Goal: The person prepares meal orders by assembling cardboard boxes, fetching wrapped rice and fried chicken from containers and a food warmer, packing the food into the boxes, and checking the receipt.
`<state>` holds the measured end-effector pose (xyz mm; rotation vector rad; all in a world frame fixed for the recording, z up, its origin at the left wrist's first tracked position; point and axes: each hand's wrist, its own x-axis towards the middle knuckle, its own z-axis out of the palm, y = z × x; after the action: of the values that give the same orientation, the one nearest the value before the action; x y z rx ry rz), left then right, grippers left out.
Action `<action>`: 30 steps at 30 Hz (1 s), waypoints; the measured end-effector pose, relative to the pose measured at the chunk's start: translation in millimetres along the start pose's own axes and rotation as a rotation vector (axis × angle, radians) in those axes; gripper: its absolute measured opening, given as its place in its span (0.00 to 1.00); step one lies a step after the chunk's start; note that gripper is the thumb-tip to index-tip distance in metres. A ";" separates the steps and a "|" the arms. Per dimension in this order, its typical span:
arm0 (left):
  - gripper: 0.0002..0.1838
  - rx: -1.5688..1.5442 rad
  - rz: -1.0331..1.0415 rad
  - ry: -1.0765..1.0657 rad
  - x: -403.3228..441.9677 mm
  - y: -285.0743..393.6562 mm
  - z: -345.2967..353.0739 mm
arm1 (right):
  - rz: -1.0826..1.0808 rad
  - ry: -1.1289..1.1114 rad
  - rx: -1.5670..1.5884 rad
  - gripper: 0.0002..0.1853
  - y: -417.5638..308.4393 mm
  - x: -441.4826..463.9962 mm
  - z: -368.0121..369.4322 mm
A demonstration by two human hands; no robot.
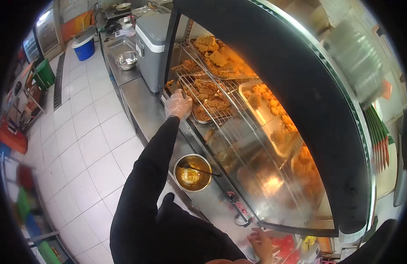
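Observation:
My left hand (178, 106), in a clear plastic glove, reaches to the open side of a heated glass display cabinet (278, 31). Its fingers are closed by the cabinet's edge, near a dark narrow part; what they grip I cannot make out. Pieces of fried chicken (208, 90) lie on the wire rack (225, 125) just beyond it. My right hand (261, 245), bare, is low by the cabinet's near corner. Its fingers are loosely bent and apart, with nothing visible in them. A steel bowl (175, 175) with yellowish contents and a dark-handled utensil (199, 169) stands on the counter between the hands.
Inside the cabinet are a tray (245, 90) of fried pieces and an upper tray (212, 72) of larger ones. A grey cooler box (151, 48) and a small steel bowl (126, 60) stand farther along the counter. A blue bucket (84, 51) is on the tiled floor (89, 145).

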<state>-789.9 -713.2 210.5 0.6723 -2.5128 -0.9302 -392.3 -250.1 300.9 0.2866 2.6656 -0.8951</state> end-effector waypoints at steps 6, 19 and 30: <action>0.16 -0.318 0.315 -0.062 50.2 -65.6 81.9 | 0.050 -0.117 -0.048 0.25 -29.4 30.1 16.5; 0.30 -0.823 -0.364 -0.291 -57.8 -90.4 -45.1 | -0.091 -0.179 -0.160 0.26 -78.9 62.8 41.2; 0.22 -0.074 0.276 0.037 -15.3 -31.4 -132.1 | -0.146 -0.109 -0.084 0.26 -66.9 47.6 51.8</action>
<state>-702.7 -791.9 280.2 0.3056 -2.4451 -0.8942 -443.8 -330.1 281.7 0.0224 2.6404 -0.8126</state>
